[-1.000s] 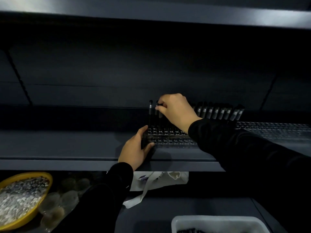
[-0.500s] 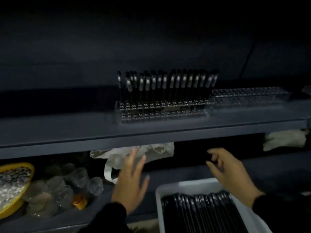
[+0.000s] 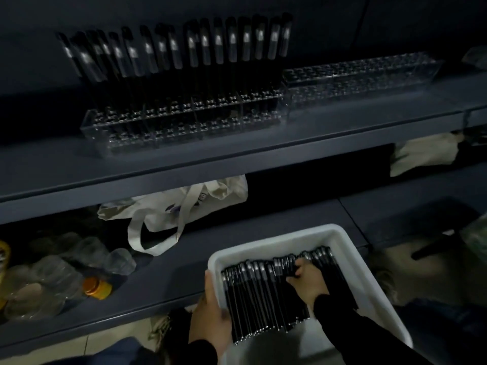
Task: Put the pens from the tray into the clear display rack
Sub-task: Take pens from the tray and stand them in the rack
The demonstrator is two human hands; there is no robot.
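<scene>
While the back row of the clear display rack (image 3: pixel 181 119) stands filled, right hand (image 3: pixel 307 281) curls onto tray (image 3: pixel 276 239) pens (image 3: pixel 263 299), left hand (image 3: pixel 210 320) gripping its rim; front rows wait

on the upper shelf (image 3: pixel 237 159) a clear perforated display rack (image 3: pixel 181 122) holds upright black pens (image 3: pixel 205 46); a second clear rack (image 3: pixel 361 72) sits just right. below, a white plastic tray (image 3: pixel 350 262) holds more black pens (image 3: pixel 263 293), with a cloth tote bag (image 3: pixel 184 204) behind-left.

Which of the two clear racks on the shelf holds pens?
The left clear rack: a row of pens stands along its back. The right rack shows none.
</scene>
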